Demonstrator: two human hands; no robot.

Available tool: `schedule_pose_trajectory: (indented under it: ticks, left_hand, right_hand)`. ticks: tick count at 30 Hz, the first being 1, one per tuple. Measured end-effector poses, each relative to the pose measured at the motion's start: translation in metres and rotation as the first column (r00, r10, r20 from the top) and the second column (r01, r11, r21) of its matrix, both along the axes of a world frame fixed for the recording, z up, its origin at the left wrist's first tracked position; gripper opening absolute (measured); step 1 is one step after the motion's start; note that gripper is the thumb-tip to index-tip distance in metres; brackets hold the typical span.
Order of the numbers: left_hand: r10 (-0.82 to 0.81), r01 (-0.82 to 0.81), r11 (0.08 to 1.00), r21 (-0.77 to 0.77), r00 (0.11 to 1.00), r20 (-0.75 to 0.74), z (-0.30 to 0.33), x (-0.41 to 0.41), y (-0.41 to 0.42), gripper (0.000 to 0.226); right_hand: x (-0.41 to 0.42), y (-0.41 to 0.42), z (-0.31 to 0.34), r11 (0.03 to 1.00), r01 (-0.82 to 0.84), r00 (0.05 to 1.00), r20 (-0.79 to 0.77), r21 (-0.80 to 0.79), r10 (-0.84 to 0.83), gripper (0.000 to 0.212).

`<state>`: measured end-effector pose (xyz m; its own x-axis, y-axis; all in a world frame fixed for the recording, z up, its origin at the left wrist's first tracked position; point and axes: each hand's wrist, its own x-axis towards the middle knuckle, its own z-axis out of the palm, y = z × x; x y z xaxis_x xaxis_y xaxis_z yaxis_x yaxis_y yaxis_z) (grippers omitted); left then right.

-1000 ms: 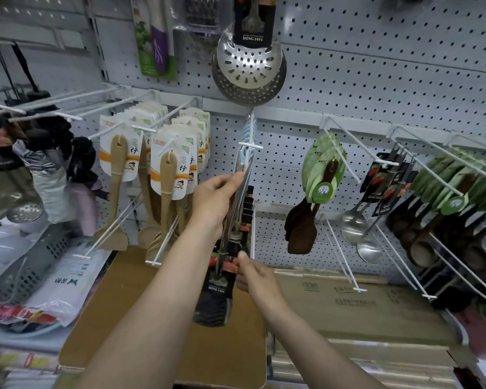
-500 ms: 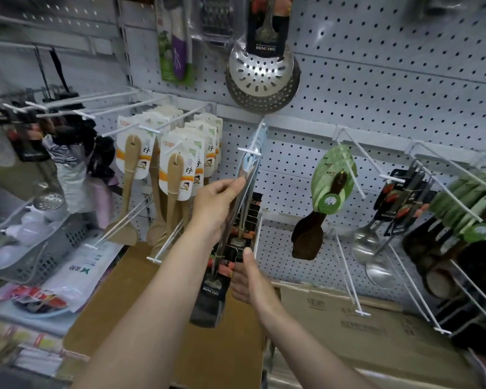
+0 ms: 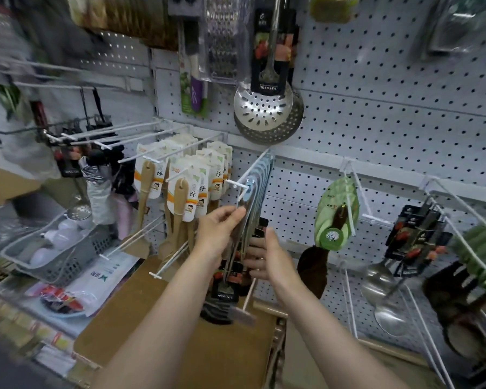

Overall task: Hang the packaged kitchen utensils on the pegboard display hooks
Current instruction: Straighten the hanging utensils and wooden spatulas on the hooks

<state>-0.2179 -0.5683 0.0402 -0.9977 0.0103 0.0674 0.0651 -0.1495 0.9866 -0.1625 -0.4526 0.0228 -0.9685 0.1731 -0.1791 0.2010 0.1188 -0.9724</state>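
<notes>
Two bare hands work at one white hook (image 3: 243, 184) that sticks out from the pegboard (image 3: 390, 116), just below the perforated steel skimmers (image 3: 267, 113). A row of packaged utensils (image 3: 253, 192) with pale blue card tops hangs on that hook, the front card sitting right at the hook's tip. The left hand (image 3: 218, 231) is below and left of the hook tip; its thumb and fingertips pinch the edge of the front package, whose clear wrap and metal handle run down from the hook to a dark label card (image 3: 225, 287) and a dark utensil head at the bottom. The right hand (image 3: 267, 255) is lower, directly beneath the hook's rear half, with its fingers fairly straight and spread, laid against the right side of the hanging packages; whether any finger curls behind them I cannot tell.

Left of the hook, wooden spatulas (image 3: 177, 203) on white and orange cards fill two neighbouring hooks. Further left of the hook, a grey basket (image 3: 68, 256) holds white rounded items. Right of the hook, a dark wooden spoon with a green leaf-shaped card (image 3: 335, 211) hangs alone, and beyond it steel ladles (image 3: 382, 279) with black cards hang in a group. Under the hook lies a brown cardboard surface (image 3: 163, 332).
</notes>
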Motion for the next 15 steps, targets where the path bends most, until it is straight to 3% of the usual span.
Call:
schedule_pose_trajectory:
  ticks: [6,10,12,15]
  left_hand:
    - [-0.004,0.004,1.0,-0.028,1.0,0.007,-0.006,-0.001,0.0,0.007]
    - [0.043,-0.042,0.999,0.034,0.998,-0.044,-0.004,-0.013,-0.004,0.043]
    - [-0.024,0.028,0.995,0.095,0.999,-0.043,0.003,-0.02,-0.005,0.068]
    - [-0.17,0.172,0.978,0.115,0.985,-0.023,0.018,-0.024,-0.003,0.082]
  right_hand:
    - [-0.01,0.005,0.01,0.999,0.051,0.99,-0.13,-0.008,-0.052,0.06]
    - [-0.019,-0.005,0.015,0.993,0.113,0.975,-0.191,-0.033,-0.117,0.05]
    - [-0.025,-0.012,0.021,0.986,0.141,0.964,-0.213,-0.085,-0.156,0.052]
    - [-0.035,-0.024,0.032,0.969,0.164,0.95,-0.236,-0.182,-0.205,0.052]
